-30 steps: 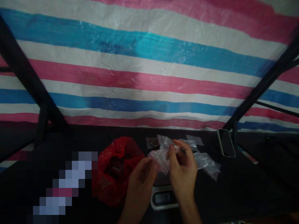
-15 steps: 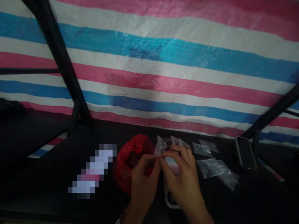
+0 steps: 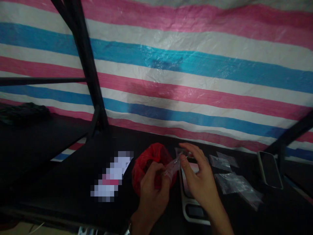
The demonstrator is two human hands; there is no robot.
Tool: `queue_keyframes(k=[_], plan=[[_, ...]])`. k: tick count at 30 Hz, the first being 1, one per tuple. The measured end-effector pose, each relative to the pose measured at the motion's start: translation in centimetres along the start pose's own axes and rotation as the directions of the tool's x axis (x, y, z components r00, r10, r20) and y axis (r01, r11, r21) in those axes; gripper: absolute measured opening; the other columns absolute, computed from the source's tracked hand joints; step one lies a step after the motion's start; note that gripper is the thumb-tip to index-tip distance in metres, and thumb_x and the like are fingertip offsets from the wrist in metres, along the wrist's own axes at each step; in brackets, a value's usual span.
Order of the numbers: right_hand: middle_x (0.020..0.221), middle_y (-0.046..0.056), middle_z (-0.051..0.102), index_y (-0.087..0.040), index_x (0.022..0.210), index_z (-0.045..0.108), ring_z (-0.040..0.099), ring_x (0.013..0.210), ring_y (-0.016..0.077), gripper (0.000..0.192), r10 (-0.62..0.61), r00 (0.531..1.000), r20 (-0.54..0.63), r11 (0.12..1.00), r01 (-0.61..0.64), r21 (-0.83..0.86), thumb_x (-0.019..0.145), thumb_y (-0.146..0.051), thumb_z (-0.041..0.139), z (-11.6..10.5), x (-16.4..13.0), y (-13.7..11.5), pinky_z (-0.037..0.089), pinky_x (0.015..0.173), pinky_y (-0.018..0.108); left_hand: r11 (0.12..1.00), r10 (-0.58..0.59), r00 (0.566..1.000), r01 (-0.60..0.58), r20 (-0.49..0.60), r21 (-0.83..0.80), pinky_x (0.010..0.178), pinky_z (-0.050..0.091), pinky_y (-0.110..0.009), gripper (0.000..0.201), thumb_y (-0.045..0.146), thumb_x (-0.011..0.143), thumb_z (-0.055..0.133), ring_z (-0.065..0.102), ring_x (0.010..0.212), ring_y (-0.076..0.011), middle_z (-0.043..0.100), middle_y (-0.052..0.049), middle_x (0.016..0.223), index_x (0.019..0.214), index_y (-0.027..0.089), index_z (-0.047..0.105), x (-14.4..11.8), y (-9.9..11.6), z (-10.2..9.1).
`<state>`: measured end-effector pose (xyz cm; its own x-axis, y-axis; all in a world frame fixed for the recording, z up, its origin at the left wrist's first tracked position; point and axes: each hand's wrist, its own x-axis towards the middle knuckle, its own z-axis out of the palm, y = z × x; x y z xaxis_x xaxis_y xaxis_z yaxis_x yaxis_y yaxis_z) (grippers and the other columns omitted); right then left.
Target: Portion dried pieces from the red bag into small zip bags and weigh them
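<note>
My left hand (image 3: 155, 191) pinches one end of a small clear plastic bag (image 3: 173, 166) above the red plastic bag's right side. My right hand (image 3: 200, 178) has its thumb on the other end of the small bag, with its upper fingers stretched over the scale. Beneath the left hand stands the red plastic bag (image 3: 157, 150), its mouth open; dark contents show inside only in part. A pale flat digital scale (image 3: 186, 213) lies under my right hand, its dark display at the near end. Clear plastic partly hidden by the right fingers shows at the scale's far end.
Several flat clear bags (image 3: 228, 182) lie on the black table (image 3: 73, 182) right of the scale. A phone (image 3: 270, 169) leans near the right frame leg. Left of the red bag is a pixelated patch (image 3: 112, 176). A striped sheet (image 3: 183, 78) hangs behind a black post (image 3: 88, 65).
My hands have moved apart, with the small clear bag now stretched between them. The camera has turned slightly left, so the table's things appear farther right, and more of the scale shows.
</note>
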<state>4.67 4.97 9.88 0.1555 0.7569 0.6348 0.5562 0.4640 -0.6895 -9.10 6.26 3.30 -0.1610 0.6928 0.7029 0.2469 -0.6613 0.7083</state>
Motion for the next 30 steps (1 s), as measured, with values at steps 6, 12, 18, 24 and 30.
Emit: queue_keyframes(k=[6, 12, 18, 24, 30], plan=[[0.077, 0.003, 0.076, -0.021, 0.084, 0.078, 0.071, 0.075, 0.0215, 0.021, 0.248, 0.969, -0.008, 0.959, -0.244, 0.141, 0.087, -0.042, 0.072, -0.4, 1.8, 3.0, 0.054, 0.07, 0.032, 0.953, -0.24, 0.971, 0.236, 0.004, -0.19, 0.059, 0.052, -0.018, 0.009, 0.018, 0.092, 0.058, 0.064, 0.062, -0.0113, 0.066, 0.004, 0.074, 0.09, 0.023, 0.066, -0.3, -0.8, -0.4], [0.093, 0.007, 0.08, -0.021, 0.102, 0.077, 0.074, 0.086, 0.0244, 0.033, 0.322, 0.941, -0.102, 0.936, -0.3, 0.186, 0.087, -0.051, 0.074, -0.9, 0.7, 3.5, 0.058, 0.077, 0.036, 0.856, -0.433, 0.9, 0.395, -0.045, -0.333, 0.052, 0.048, -0.019, 0.01, 0.031, 0.086, 0.07, 0.057, 0.057, -0.0116, 0.064, 0.004, 0.071, 0.089, 0.022, 0.066, 0.9, -0.2, -1.2], [0.073, -0.001, 0.07, -0.021, 0.104, 0.073, 0.066, 0.068, 0.0181, 0.026, 0.359, 0.916, 0.181, 0.844, -0.401, 0.355, 0.085, -0.04, 0.074, 1.7, -0.9, 3.9, 0.053, 0.065, 0.029, 0.713, -0.557, 0.827, 0.525, 0.078, -0.465, 0.051, 0.047, -0.02, 0.032, 0.05, 0.086, 0.077, 0.054, 0.052, -0.0106, 0.062, 0.005, 0.063, 0.088, 0.021, 0.063, 0.5, -0.3, -0.6], [0.09, 0.003, 0.072, -0.022, 0.106, 0.072, 0.067, 0.08, 0.0189, 0.019, 0.211, 0.964, -0.161, 0.973, -0.19, 0.134, 0.09, -0.033, 0.069, 1.6, -1.0, 3.5, 0.055, 0.076, 0.033, 0.716, -0.586, 0.811, 0.522, 0.008, -0.464, 0.052, 0.049, -0.019, 0.031, 0.048, 0.088, 0.077, 0.056, 0.055, -0.0096, 0.063, 0.005, 0.069, 0.095, 0.021, 0.062, 0.5, -0.6, -0.5], [0.097, 0.001, 0.077, -0.026, 0.107, 0.074, 0.072, 0.089, 0.0187, 0.016, 0.134, 0.977, 0.168, 0.985, -0.15, 0.089, 0.09, -0.025, 0.073, 2.2, -1.9, 0.1, 0.057, 0.083, 0.029, 0.95, -0.304, 0.95, 0.297, -0.066, -0.098, 0.067, 0.061, -0.026, 0.014, 0.032, 0.097, 0.065, 0.075, 0.075, -0.017, 0.076, -0.001, 0.088, 0.108, 0.022, 0.066, -0.9, -0.9, -0.4]])
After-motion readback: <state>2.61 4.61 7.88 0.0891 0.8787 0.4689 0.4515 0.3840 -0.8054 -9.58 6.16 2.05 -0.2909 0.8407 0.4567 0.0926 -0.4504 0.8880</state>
